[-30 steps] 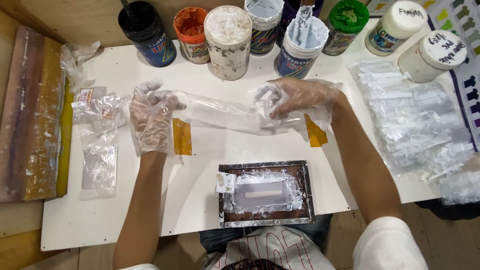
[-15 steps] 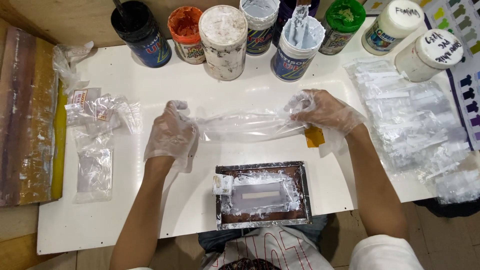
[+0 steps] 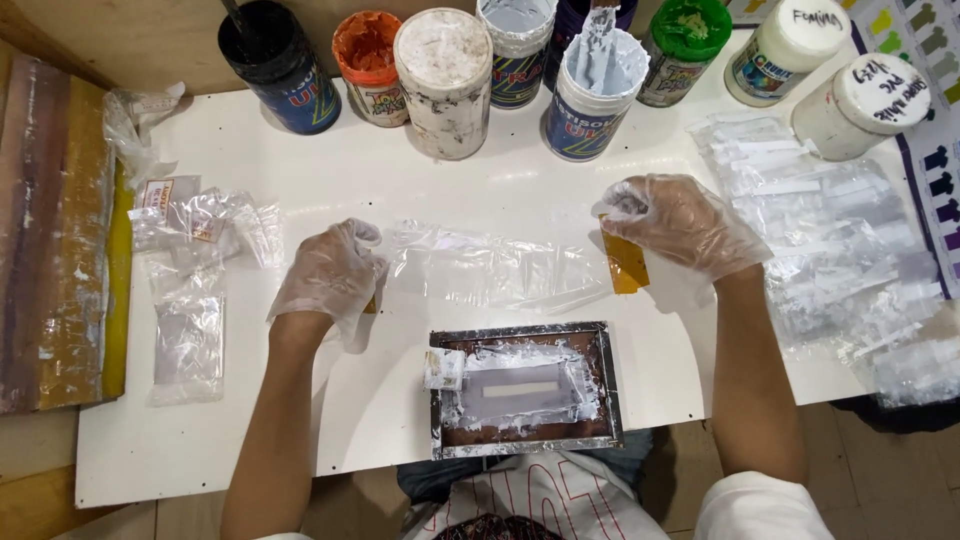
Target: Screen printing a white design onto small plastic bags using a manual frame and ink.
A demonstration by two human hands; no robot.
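Note:
Both my hands wear thin clear gloves. My left hand (image 3: 325, 278) presses down the left end of a clear plastic bag (image 3: 490, 267) that lies flat on the white table (image 3: 330, 180). My right hand (image 3: 680, 222) holds the bag's right end between its fingertips, over a yellow tape mark (image 3: 626, 265). A second yellow mark peeks out under my left hand. A small framed printing screen (image 3: 525, 388) smeared with white ink lies just in front of the bag, near my body.
Several open ink jars (image 3: 445, 80) stand in a row along the table's far edge. A heap of clear bags (image 3: 850, 250) lies at the right. A few bags (image 3: 190, 300) lie at the left, beside a stained wooden board (image 3: 55, 240).
Both hands have lowered the stretched bag from above the table onto its surface, toward me. The bag now lies flat between the two yellow marks.

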